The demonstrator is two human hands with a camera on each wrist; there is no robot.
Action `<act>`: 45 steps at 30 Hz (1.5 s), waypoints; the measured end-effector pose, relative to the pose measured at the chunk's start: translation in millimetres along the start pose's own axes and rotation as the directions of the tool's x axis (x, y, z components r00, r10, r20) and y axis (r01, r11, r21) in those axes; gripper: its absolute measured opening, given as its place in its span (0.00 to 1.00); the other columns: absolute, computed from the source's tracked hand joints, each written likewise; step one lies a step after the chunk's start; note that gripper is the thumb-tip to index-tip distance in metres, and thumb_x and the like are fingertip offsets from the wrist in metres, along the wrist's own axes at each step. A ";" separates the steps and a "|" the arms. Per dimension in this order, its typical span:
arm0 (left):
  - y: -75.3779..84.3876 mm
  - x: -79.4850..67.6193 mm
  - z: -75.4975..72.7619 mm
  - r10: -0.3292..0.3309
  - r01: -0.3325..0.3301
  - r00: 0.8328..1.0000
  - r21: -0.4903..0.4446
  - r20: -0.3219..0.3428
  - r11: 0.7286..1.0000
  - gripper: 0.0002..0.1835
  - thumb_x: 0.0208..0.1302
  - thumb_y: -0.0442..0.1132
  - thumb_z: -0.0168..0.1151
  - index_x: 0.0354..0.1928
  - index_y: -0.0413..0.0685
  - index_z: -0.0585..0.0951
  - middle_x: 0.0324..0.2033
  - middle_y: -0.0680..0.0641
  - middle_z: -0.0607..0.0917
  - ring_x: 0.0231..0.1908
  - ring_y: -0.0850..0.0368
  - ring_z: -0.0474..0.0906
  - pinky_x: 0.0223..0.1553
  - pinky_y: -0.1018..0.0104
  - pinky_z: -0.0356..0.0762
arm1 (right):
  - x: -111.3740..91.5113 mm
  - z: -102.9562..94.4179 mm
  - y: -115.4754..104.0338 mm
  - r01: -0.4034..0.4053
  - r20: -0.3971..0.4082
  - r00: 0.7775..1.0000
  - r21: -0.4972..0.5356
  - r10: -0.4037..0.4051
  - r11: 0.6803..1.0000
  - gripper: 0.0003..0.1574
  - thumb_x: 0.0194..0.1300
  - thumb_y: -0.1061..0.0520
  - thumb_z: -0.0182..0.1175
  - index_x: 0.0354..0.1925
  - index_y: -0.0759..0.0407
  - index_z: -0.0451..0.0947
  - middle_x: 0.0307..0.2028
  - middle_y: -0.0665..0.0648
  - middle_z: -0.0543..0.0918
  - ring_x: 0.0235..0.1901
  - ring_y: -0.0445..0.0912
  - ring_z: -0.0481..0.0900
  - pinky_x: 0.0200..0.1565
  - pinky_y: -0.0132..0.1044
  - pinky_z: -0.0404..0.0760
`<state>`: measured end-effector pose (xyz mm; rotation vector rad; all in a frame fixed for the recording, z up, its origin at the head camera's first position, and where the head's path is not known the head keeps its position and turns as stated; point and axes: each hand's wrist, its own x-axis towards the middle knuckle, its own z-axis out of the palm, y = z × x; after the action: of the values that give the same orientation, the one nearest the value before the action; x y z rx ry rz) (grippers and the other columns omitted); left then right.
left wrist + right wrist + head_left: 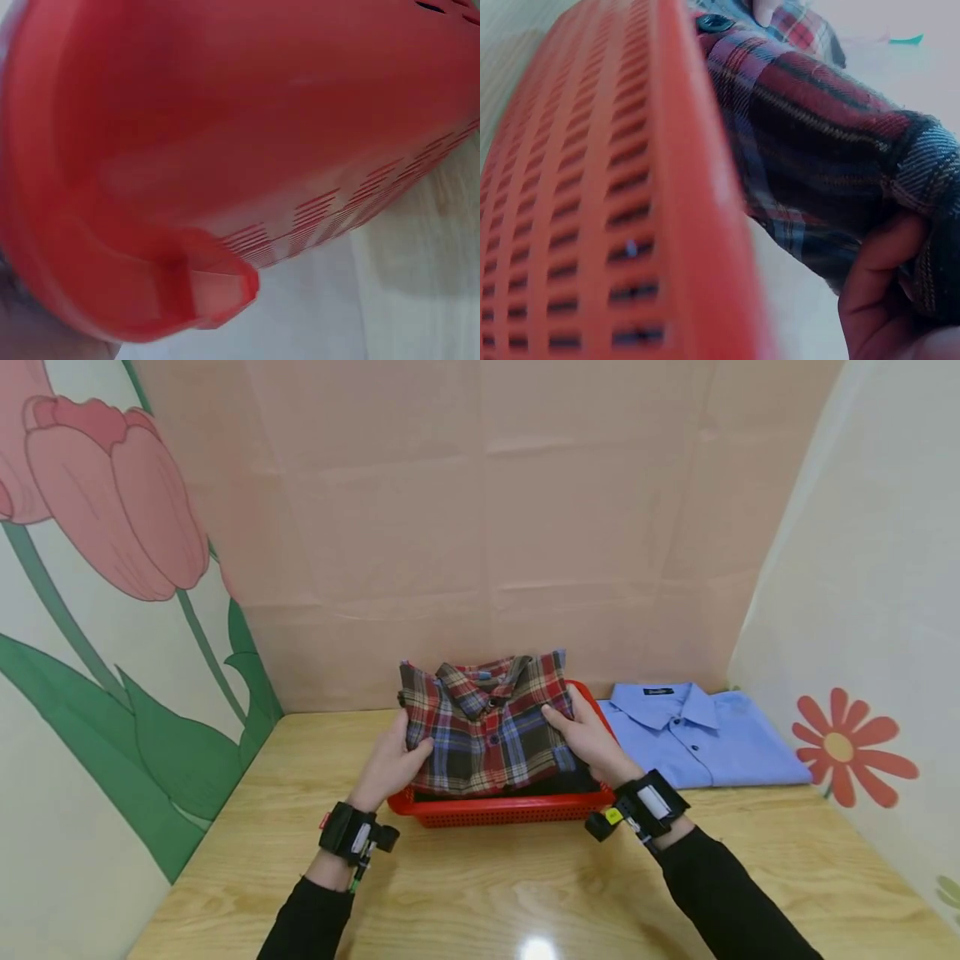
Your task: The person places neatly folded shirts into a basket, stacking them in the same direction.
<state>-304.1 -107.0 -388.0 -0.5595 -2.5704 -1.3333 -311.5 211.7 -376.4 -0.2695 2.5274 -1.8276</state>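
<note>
A folded plaid shirt (491, 727) in red, blue and dark tones is held over the red basket (510, 810), its collar toward the wall. My left hand (392, 760) grips the shirt's left side, thumb on top. On the opposite side my right hand (588, 735) pinches the edge, fingers tucked beneath. In the right wrist view, the thumb and fingers of the right hand (889, 292) close on the plaid cloth (810, 135) beside the basket rim. Dark cloth (551, 783) shows in the basket under the shirt. The left wrist view is mostly filled by the basket wall (247, 112).
A folded light blue shirt (701, 735) lies on the wooden table (480, 885) to the right of the basket. Behind stands a wall covered in brown paper (480, 527). Side panels carry a painted tulip (112, 502) and a red flower (847, 747).
</note>
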 end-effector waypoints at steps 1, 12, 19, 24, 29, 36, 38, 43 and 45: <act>-0.8 1.5 0.2 -0.010 0.010 1.000 0.006 0.007 1.000 0.30 0.68 0.40 0.59 0.69 0.45 0.63 0.57 0.40 0.78 0.52 0.47 0.78 0.55 0.49 0.76 | 0.6 -1.8 1.7 0.002 -0.002 1.000 -0.011 -0.002 1.000 0.54 0.74 0.40 0.50 0.78 0.50 0.25 0.78 0.56 0.31 0.77 0.54 0.30 0.73 0.61 0.40; -3.6 13.6 13.8 -0.019 -0.002 0.994 0.190 0.108 0.982 0.24 0.67 0.42 0.63 0.61 0.41 0.71 0.52 0.40 0.83 0.50 0.48 0.82 0.54 0.51 0.78 | 3.1 -16.4 15.5 0.031 0.013 0.999 -0.163 -0.030 0.986 0.48 0.77 0.48 0.48 0.78 0.57 0.30 0.78 0.63 0.35 0.77 0.60 0.33 0.72 0.63 0.43; -2.9 17.5 21.1 -0.050 0.020 0.989 0.209 0.141 0.978 0.22 0.68 0.42 0.62 0.59 0.41 0.72 0.50 0.41 0.84 0.46 0.51 0.82 0.51 0.52 0.80 | 4.0 -19.6 26.9 0.015 -0.013 1.000 -0.308 -0.020 0.951 0.46 0.77 0.48 0.48 0.78 0.57 0.34 0.77 0.66 0.45 0.75 0.63 0.46 0.70 0.62 0.52; -2.1 19.4 23.4 -0.100 0.052 0.978 0.254 0.180 0.966 0.18 0.68 0.42 0.62 0.54 0.40 0.74 0.41 0.44 0.82 0.35 0.55 0.78 0.36 0.61 0.78 | 2.6 -19.1 32.3 -0.027 -0.016 1.000 -0.412 0.022 0.911 0.47 0.77 0.48 0.49 0.77 0.63 0.35 0.76 0.69 0.43 0.75 0.65 0.44 0.70 0.62 0.50; -0.2 21.2 24.4 -0.173 0.121 0.971 0.287 0.165 0.950 0.16 0.68 0.42 0.62 0.51 0.39 0.75 0.36 0.44 0.80 0.31 0.54 0.76 0.29 0.65 0.72 | 2.0 -17.9 32.9 0.030 0.008 1.000 -0.472 -0.030 0.881 0.45 0.76 0.51 0.51 0.77 0.65 0.40 0.68 0.74 0.64 0.61 0.65 0.71 0.59 0.59 0.70; 2.6 20.9 26.4 -0.216 0.173 0.972 0.334 0.096 0.927 0.41 0.65 0.42 0.65 0.72 0.31 0.56 0.50 0.32 0.83 0.44 0.47 0.85 0.43 0.54 0.83 | 5.2 -19.4 30.3 0.120 0.022 0.991 -0.606 -0.135 0.786 0.28 0.71 0.57 0.58 0.62 0.70 0.61 0.30 0.62 0.76 0.27 0.49 0.76 0.31 0.41 0.71; 3.2 20.3 26.6 -0.180 0.150 0.982 0.342 0.057 0.928 0.48 0.64 0.40 0.67 0.74 0.29 0.48 0.51 0.29 0.82 0.47 0.43 0.84 0.46 0.51 0.82 | 5.3 -19.9 29.2 0.132 0.019 0.988 -0.632 -0.154 0.764 0.34 0.70 0.58 0.59 0.65 0.73 0.58 0.37 0.68 0.78 0.35 0.56 0.79 0.36 0.47 0.76; 7.1 18.3 26.7 -0.047 0.045 0.999 0.407 -0.007 0.912 0.45 0.62 0.34 0.67 0.74 0.30 0.51 0.59 0.27 0.75 0.52 0.36 0.79 0.52 0.48 0.79 | 2.5 -18.6 25.8 0.174 0.032 0.974 -0.736 -0.224 0.654 0.46 0.67 0.60 0.62 0.70 0.80 0.49 0.64 0.81 0.62 0.61 0.72 0.68 0.59 0.61 0.72; 9.6 15.8 26.9 -0.014 0.008 1.000 0.469 0.009 0.883 0.42 0.63 0.35 0.66 0.73 0.32 0.55 0.64 0.27 0.69 0.56 0.35 0.76 0.54 0.47 0.77 | 0.2 -16.4 24.2 0.196 0.059 0.967 -0.797 -0.249 0.572 0.45 0.66 0.59 0.63 0.69 0.81 0.54 0.65 0.83 0.60 0.62 0.73 0.66 0.59 0.62 0.71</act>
<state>-314.3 -76.1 -391.1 -0.4585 -2.7646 -0.6580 -316.7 234.5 -394.0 -0.5586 3.3119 -0.5528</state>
